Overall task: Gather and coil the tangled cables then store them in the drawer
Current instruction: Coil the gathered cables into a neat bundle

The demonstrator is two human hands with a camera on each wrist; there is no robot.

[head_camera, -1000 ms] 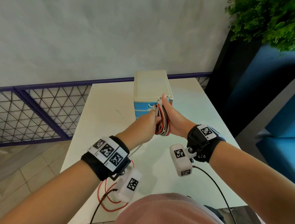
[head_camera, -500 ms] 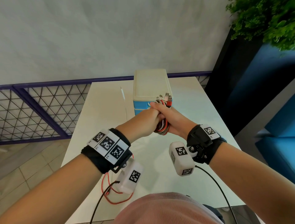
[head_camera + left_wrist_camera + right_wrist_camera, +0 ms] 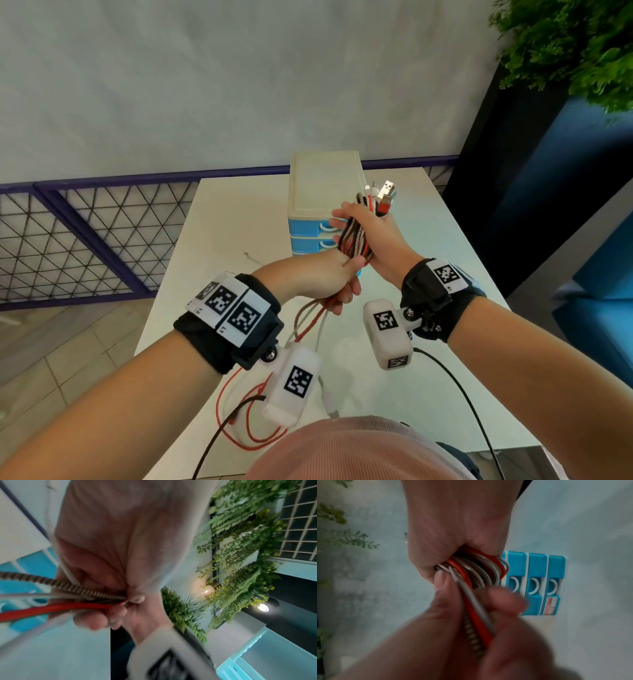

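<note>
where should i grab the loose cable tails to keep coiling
Grip the tails just below the left hand, from the near side. There they run together as one strand; lower down they fan out into loops on the table. The right hand holds the coil.

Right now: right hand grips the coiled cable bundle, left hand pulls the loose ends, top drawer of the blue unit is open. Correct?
Not quite. The drawers on the blue unit are all shut, as the right wrist view shows. The rest holds: the right hand grips the cable bundle, and the left hand holds the loose ends.
</note>
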